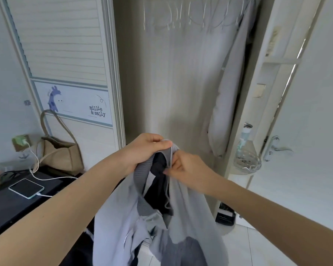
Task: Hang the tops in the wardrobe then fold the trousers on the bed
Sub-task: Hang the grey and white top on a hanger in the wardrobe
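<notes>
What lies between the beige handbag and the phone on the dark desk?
In the head view, a white charging cable runs between the handbag and phone.

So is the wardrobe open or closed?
Open. The wardrobe shows its inside, with hangers on the rail and its sliding door pushed left.

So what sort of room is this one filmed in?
Most likely a bedroom: an open wardrobe with wire hangers on its rail, a handbag and charging phone on a dark surface beside it.

both arms fwd, left grip (149, 148) curled tight, right grip (183, 166) pinching
</notes>
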A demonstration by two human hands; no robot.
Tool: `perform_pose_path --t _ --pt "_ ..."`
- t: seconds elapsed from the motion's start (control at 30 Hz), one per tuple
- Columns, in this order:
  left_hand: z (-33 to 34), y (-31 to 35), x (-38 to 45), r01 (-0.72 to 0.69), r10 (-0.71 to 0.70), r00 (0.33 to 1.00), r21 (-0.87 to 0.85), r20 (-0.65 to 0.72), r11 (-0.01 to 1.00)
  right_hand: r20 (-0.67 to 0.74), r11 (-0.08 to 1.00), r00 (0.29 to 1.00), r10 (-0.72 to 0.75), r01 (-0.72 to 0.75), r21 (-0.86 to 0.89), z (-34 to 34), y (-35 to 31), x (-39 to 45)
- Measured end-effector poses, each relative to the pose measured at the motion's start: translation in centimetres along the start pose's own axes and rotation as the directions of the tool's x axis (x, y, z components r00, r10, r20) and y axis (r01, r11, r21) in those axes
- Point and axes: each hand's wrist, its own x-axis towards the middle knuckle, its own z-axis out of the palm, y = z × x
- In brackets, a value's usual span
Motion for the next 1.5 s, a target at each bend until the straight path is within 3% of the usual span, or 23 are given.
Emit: perform_pose_path --t 0.17,0.3,0.4,0.5,0.6,0.67,0.83,0.93,1.0,1.07,1.2,1.27,1.33,1.4,1.5 --pt "-2.1 -0.2 0.2 -0.019 0.019 1.0 0.061 -0.006 0.998 -0.223 0.994 0.974 0.035 -0.058 -0.097 -0.3 0.6 1.4" --pt "-2.6 -1.0 0.6 -0.053 0.017 0.993 0.3 0.121 0.952 -0.382 0.947 0.924 -0.019 -0.105 -0.303 -2.4 1.6 1.8" --pt "-2.6 -1.4 2.0 -0.059 0.01 0.993 0.421 0.116 0.905 -0.384 0.817 0.92 -0.079 -0.161 -0.554 -4.1 1.9 2.4" --pt "-2.9 -1.6 4.7 -0.115 0.148 0.989 0.546 -0.018 0.83 -0.383 0.686 0.912 -0.15 -0.183 -0.704 -5.6 1.9 3.3" --pt "-3.3 -1.5 7.3 -0.129 0.249 0.965 0.678 -0.083 0.723 -0.432 0.935 0.902 0.013 -0.164 -0.314 -7.3 2.9 5.3" --pt "-3.3 -1.4 8.8 -0.113 0.31 0.945 0.784 -0.106 0.611 -0.425 0.986 0.898 0.114 -0.156 -0.064 -8.6 3.6 6.7" --pt "-2.8 -1.5 12.7 0.052 0.399 0.896 0.938 -0.196 0.344 -0.326 0.996 0.943 0.071 -0.048 0.079 -11.3 3.8 10.6" --pt "-2.4 -1.5 15.0 0.063 0.394 0.899 0.946 -0.192 0.317 -0.325 0.999 0.946 -0.004 0.021 0.049 -13.3 3.8 12.8" --pt "-2.4 -1.6 16.3 0.107 0.261 0.944 0.934 -0.204 0.341 -0.357 0.999 0.933 -0.036 0.042 0.008 -14.4 4.3 14.4" --pt "-2.4 -1.7 17.0 0.181 0.06 0.975 0.914 -0.216 0.364 -0.377 0.998 0.925 -0.051 0.039 -0.039 -14.9 5.1 15.8" --pt "-2.7 -1.6 18.1 0.222 -0.183 0.973 0.781 -0.139 0.583 -0.399 0.998 0.915 -0.057 0.047 -0.035 -15.2 6.8 17.8" --pt "-3.2 -1.4 18.6 0.273 -0.255 0.96 0.589 -0.117 0.76 -0.405 0.997 0.912 -0.064 0.075 0.012 -15.7 7.3 18.4" --pt "-4.1 -1.1 19.0 0.314 -0.312 0.949 0.25 -0.05 0.916 -0.401 0.995 0.911 -0.099 0.099 -0.022 -16.5 7.8 18.7" --pt "-5.3 -0.7 19.4 0.354 -0.35 0.935 -0.068 0.06 0.933 -0.325 0.988 0.934 -0.151 0.136 -0.07 -17.1 8.5 19.0" --pt "-6.9 0.1 20.5 0.408 -0.381 0.913 -0.334 0.145 0.85 -0.146 0.981 0.98 -0.135 0.112 -0.161 -17.2 9.5 19.3"
